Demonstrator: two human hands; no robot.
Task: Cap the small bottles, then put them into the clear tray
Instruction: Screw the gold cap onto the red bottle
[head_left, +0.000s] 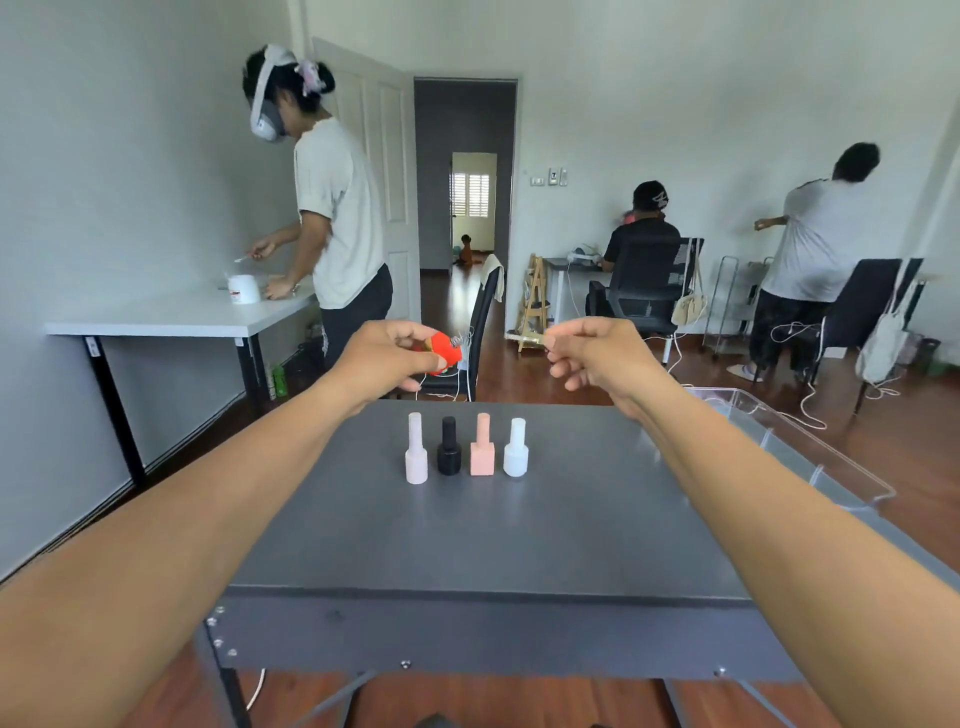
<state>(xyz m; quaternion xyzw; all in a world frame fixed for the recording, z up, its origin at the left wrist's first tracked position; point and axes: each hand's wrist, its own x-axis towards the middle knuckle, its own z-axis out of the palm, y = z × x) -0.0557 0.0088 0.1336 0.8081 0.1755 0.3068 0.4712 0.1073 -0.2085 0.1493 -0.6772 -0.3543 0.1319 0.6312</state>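
Now: capping red bottle (445, 354), held up over table (519, 540)
Left hand (387, 358): pinching bottle, neck toward right
Right hand (597, 353): pinching cap (532, 340), apart from bottle
Tip: line cap with neck, seat, twist
Row: four bottles (465, 448) standing capped
Tray (810, 452): right

White walls (649, 78) and a wooden floor (571, 384) lie beyond the fingers; an open door (384, 171), white desk (182, 317), and black chairs (644, 280) stand there.
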